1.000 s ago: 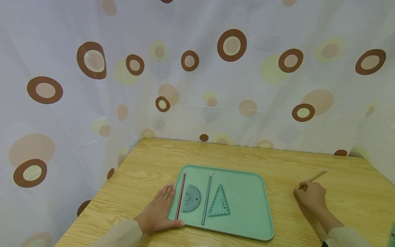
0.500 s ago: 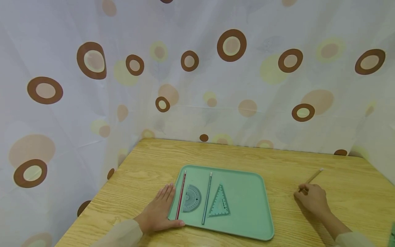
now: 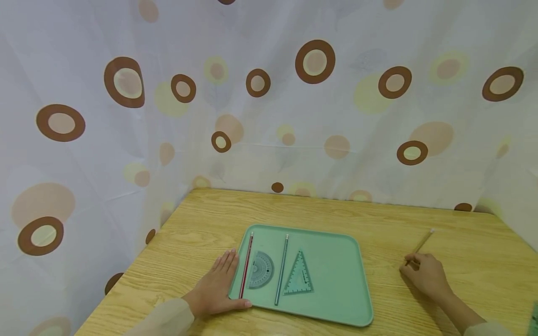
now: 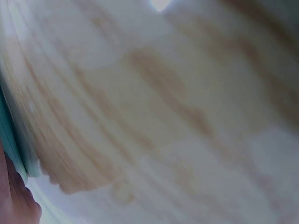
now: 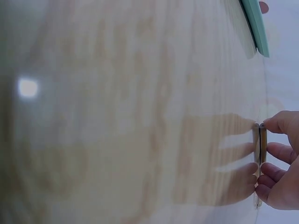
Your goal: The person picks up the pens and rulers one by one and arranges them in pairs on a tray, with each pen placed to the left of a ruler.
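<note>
My left hand [image 3: 215, 287] rests with straight fingers along the left edge of a green tray [image 3: 340, 275], its thumb at the front rim. Inside the tray, from left to right, lie a red pencil [image 3: 246, 266], a clear protractor [image 3: 261, 270], a blue-green pencil [image 3: 282, 270] and a clear triangular set square [image 3: 299, 277]. To the right of the tray, my right hand [image 3: 428, 276] pinches a tan pencil [image 3: 424, 240] by its near end, the white-tipped end pointing away. The right wrist view shows thumb and fingertips against this pencil [image 5: 263, 144], close over the tabletop.
Wood-grain table [image 3: 201, 219] surrounds the tray. A white curtain [image 3: 286, 116] with brown and yellow circles hangs behind the table and along its sides. Part of a green object [image 3: 534, 322] shows at the lower right edge.
The tan pencil has turned so its far end swings left, now pointing more directly away. My right hand has shifted slightly with it; the left hand and tray stay still.
</note>
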### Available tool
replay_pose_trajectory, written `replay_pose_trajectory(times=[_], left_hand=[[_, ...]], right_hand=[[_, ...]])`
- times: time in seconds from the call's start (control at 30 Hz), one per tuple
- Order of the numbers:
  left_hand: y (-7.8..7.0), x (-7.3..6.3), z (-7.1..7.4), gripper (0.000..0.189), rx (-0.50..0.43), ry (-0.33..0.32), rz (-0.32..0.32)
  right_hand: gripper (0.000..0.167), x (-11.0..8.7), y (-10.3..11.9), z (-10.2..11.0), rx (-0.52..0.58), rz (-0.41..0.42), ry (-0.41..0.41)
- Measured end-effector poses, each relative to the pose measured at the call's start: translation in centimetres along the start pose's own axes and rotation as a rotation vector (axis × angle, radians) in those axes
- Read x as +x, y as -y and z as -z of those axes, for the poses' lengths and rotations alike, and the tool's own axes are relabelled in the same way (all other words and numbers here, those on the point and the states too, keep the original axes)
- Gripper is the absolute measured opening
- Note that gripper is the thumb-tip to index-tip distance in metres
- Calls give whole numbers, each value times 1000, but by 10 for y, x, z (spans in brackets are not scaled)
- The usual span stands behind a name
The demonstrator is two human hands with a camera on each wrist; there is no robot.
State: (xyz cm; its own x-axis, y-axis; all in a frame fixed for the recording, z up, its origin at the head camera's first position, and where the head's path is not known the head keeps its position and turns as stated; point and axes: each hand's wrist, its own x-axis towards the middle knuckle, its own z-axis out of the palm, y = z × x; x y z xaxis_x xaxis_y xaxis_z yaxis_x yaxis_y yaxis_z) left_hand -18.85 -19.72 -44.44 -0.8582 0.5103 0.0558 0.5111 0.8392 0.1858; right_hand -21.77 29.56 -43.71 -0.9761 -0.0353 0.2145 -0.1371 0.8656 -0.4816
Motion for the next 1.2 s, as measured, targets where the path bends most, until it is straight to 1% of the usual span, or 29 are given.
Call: replay_pose_trajectory(times=[0.17,0.33,0.4,0.53,0.63,0.8,0.9,1.1,1.2], left_hand=[[2,1,-3,108,1,-16,-1],[2,2,-5,109,10,-9,7],[3,2,-4,108,11,-3,10],[2,2,-4,109,19,-2,13],[2,1,-3,109,16,-7,13],[1,0,-2,109,13,-8,12],[0,0,-1,109,11,-4,14],[0,-1,0,108,10,4,16],[0,-1,0,108,15,3,12]], right_hand=[[35,-3,0,0,11,3,6],[36,-4,0,1,21,1,29],[38,-4,1,2,25,-3,44],[44,0,1,5,35,-22,46],[49,5,-2,8,42,-41,27],[59,15,-9,11,52,-99,8],[64,21,-12,13,53,-141,12],[69,28,-17,11,53,-234,34],[70,32,-19,9,44,-263,32]])
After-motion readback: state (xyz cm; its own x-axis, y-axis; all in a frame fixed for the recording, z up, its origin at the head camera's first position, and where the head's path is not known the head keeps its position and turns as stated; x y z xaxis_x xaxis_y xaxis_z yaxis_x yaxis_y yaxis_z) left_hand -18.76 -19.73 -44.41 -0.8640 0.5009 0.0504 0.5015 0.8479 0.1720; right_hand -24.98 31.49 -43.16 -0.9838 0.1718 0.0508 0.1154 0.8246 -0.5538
